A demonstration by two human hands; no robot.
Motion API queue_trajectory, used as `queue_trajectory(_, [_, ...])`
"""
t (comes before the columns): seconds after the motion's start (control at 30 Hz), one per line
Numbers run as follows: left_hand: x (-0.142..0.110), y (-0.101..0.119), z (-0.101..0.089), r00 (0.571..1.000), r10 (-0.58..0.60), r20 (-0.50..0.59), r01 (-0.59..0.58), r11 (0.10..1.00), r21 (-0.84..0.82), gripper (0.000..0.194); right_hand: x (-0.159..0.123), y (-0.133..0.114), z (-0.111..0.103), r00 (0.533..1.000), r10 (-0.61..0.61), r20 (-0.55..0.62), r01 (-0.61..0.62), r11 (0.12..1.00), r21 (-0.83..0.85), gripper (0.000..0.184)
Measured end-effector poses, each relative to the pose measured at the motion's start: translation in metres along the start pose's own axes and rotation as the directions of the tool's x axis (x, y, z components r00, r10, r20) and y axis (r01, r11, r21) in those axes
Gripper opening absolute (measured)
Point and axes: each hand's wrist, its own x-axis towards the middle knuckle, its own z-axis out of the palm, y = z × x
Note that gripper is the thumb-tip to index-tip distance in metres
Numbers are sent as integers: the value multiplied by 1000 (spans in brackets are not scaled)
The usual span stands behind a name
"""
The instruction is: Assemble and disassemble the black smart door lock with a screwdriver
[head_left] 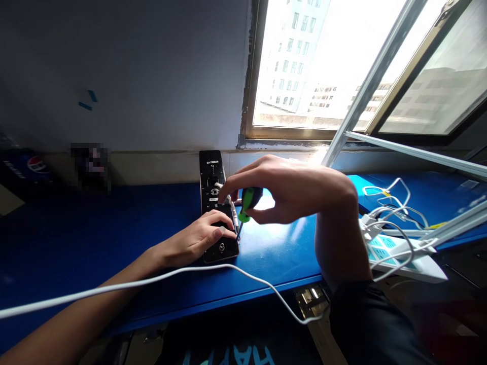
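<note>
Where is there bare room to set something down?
Bare blue tabletop shows left of the black panel, between the left forearm and the wall. A smaller patch lies right of the panel, beneath the right hand. It's crowded at the screwdriver and around the power strip.

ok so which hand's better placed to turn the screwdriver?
Right, probably: the right hand holds the screwdriver, which slants down toward the edge of the black panel. The left hand rests on that panel, close beside the screwdriver's lower end.
</note>
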Motion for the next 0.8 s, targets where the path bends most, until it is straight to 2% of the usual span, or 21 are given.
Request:
queue_trajectory(0.17, [0,4,-2,1000,-17,10,17,1000,-17,75,2,1,2,998,69,-11,-69,997,-21,17])
queue_trajectory(0.23, [0,4,-3,1000,-20,9,20,1000,-19,74,2,2,2,999,41,-5,-41,999,-9,16])
queue_trajectory(0.33, [0,5,-3,1000,-25,-4,25,1000,-18,72,1,5,3,1000,-15,-10,16,1000,11,31])
queue_trajectory(0.37, [0,5,-2,1000,-24,-8,24,1000,-16,72,2,5,4,1000,-9,-9,9,1000,8,31])
queue_trajectory(0.47, [0,5,-2,1000,-8,-17,8,1000,-8,72,4,5,5,998,27,57,-27,1000,-4,19])
queue_trajectory(0.57, [1,4,-1,1000,12,-20,-12,1000,0,71,7,5,4,993,46,105,-44,999,-22,16])
queue_trajectory(0.8, [0,3,-1,1000,12,-19,-12,1000,-3,70,0,12,-3,997,64,-49,-65,998,-21,19])
